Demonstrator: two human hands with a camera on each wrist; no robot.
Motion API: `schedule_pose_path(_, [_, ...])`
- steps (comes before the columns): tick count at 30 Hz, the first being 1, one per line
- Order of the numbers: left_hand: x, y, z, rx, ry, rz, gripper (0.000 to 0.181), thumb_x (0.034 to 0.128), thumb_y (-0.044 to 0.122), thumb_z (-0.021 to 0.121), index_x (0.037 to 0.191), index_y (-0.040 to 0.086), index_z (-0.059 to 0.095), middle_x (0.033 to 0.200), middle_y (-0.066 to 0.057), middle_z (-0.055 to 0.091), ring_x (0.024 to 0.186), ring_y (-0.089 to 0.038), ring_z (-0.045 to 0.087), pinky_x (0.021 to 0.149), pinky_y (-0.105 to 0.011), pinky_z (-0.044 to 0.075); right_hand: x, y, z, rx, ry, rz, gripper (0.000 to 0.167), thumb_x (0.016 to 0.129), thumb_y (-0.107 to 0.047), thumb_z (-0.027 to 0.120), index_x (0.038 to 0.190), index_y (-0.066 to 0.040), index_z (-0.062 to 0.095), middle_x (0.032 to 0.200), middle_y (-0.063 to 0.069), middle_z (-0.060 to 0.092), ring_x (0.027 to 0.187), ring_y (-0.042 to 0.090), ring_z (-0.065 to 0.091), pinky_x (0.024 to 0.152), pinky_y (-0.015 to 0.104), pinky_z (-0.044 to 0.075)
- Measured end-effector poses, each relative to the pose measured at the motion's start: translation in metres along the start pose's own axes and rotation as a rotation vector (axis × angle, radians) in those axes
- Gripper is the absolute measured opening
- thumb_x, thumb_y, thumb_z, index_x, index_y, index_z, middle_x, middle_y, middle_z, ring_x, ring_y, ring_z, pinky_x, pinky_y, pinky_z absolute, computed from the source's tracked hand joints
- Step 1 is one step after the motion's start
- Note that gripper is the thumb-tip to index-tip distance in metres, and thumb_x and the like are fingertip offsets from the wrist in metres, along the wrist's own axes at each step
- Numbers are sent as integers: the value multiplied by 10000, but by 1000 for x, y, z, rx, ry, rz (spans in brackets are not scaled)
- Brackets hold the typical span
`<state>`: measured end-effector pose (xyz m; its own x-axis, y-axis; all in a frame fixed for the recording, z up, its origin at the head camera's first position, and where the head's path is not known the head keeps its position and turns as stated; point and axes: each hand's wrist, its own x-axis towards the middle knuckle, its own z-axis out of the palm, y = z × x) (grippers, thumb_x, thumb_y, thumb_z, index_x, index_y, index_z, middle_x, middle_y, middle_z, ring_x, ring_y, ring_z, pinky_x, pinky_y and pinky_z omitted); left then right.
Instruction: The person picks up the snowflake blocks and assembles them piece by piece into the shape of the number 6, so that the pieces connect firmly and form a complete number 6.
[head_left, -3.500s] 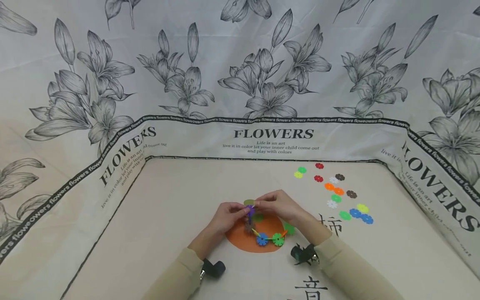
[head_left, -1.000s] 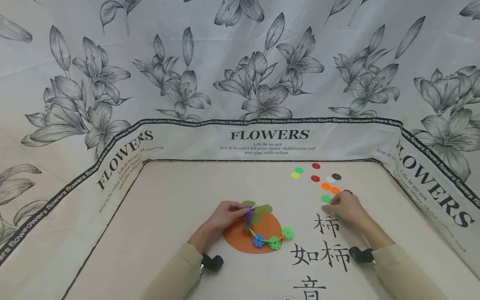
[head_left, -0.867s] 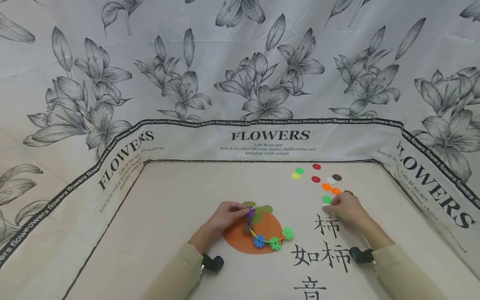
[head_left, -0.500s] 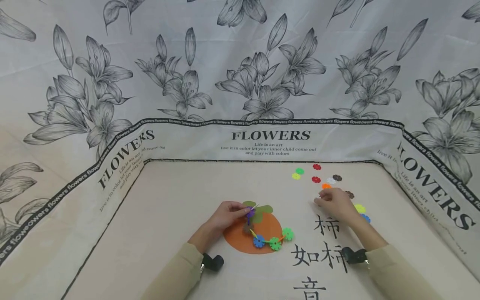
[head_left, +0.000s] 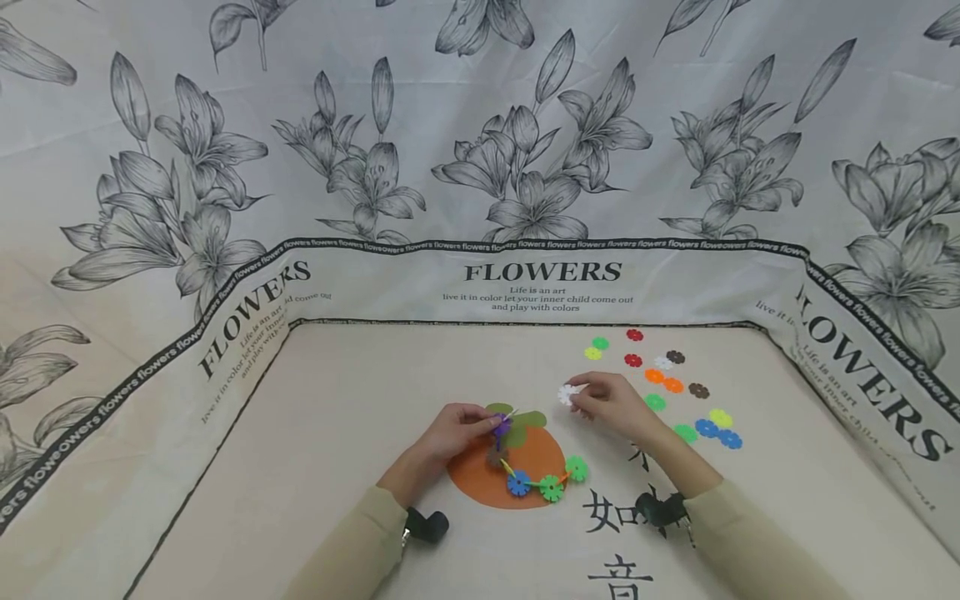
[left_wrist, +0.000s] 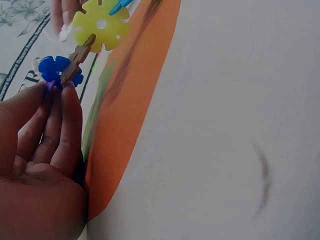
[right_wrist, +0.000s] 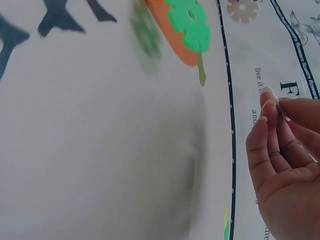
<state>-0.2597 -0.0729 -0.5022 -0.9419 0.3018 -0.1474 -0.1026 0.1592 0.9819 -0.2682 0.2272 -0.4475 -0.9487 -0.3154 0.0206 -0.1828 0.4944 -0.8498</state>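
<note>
In the head view my left hand pinches the purple end of a chain of interlocking plastic flower discs. The chain hangs in a curve through a brown disc, a blue disc and a green disc to another green disc. My right hand pinches a white flower disc between thumb and fingers, apart from the chain and to its right. In the left wrist view a yellow disc shows beyond the left fingertips. The right wrist view shows the right hand's fingertips meeting the thumb.
Loose flower discs lie at the back right, among them a red disc, an orange disc and a blue disc. The pale cloth bears a printed orange persimmon and black characters. Flower-patterned fabric rises behind.
My right hand went from the chain to the loose discs, picked up a white disc there and moved back left with it. My left hand stays on the chain's purple end.
</note>
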Motion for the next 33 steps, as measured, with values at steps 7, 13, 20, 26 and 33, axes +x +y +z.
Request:
schedule_pose_path(7, [-1, 0, 0, 14, 9, 0, 192, 963, 205, 734, 1021, 28, 779, 934, -2, 735, 962, -145, 618, 916, -310, 487, 9, -9, 22, 130, -62, -49, 301, 1004, -102, 651, 1277, 25, 640, 965, 271, 712, 798, 298, 644, 740, 352, 576])
schedule_pose_path(13, [1, -1, 1, 25, 21, 11, 210, 975, 197, 719, 1030, 2, 773, 941, -17, 737, 951, -146, 617, 943, -344, 502, 14, -12, 37, 139, -103, -92, 278, 1010, -103, 643, 1260, 14, 664, 962, 285, 696, 805, 381, 631, 724, 359, 564])
schedule_pose_path(20, [1, -1, 2, 24, 22, 7, 229, 980, 202, 713, 1046, -9, 771, 950, -26, 742, 952, -140, 616, 962, -349, 501, 17, -11, 48, 160, -130, -95, 280, 1026, -123, 625, 1274, 2, 661, 959, 250, 702, 791, 243, 631, 737, 329, 569])
schedule_pose_path(26, [-1, 0, 2, 7, 23, 21, 210, 977, 160, 711, 1043, -30, 769, 927, -38, 752, 907, -127, 643, 941, -326, 513, 16, -11, 53, 213, -149, -71, 287, 1029, -107, 615, 1279, 27, 663, 1036, 300, 695, 885, 368, 667, 806, 354, 588])
schedule_pose_path(33, [-3, 2, 5, 6, 65, 36, 209, 963, 175, 733, 1002, -26, 772, 897, -31, 739, 872, -127, 619, 831, -273, 509, 14, -14, 56, 227, -120, -71, 302, 1021, -102, 627, 1281, 48, 666, 993, 297, 702, 858, 335, 679, 810, 347, 590])
